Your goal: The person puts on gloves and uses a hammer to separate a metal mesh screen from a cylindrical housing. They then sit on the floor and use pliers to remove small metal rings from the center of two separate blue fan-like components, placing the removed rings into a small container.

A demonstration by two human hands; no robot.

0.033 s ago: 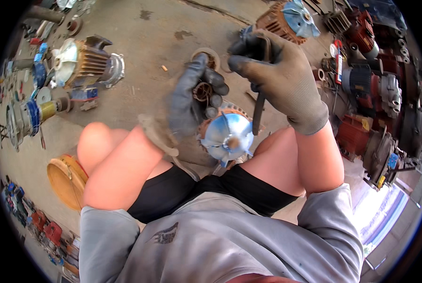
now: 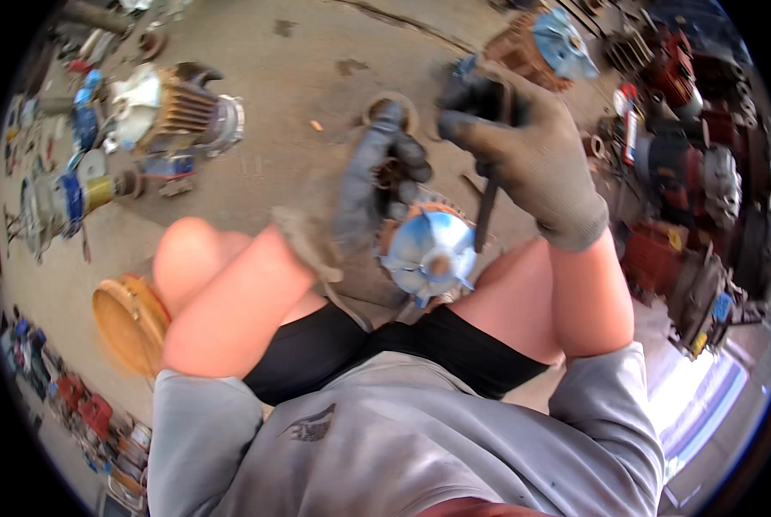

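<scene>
The left hand (image 2: 364, 185), in a dark-coated glove, has its fingers curled around a small round metal part (image 2: 387, 176), whose inside is brownish and blurred. The right hand (image 2: 536, 142), gloved too, is bent at the knuckles, its fingers closed on a dark bar-shaped tool (image 2: 486, 214) that hangs down past the palm; the tool's upper end is hidden by the glove. Between the person's legs, just below the left hand in view, stands an electric motor (image 2: 429, 250) with its blue-and-white fan facing up. Beyond the left hand, a pale ring (image 2: 415, 112) lies on the concrete floor (image 2: 291, 164). A rusty motor (image 2: 519, 52) with a light-blue fan sits past the right hand, and a ribbed brown motor (image 2: 179, 108) with a whitish fan lies well off to the left.
</scene>
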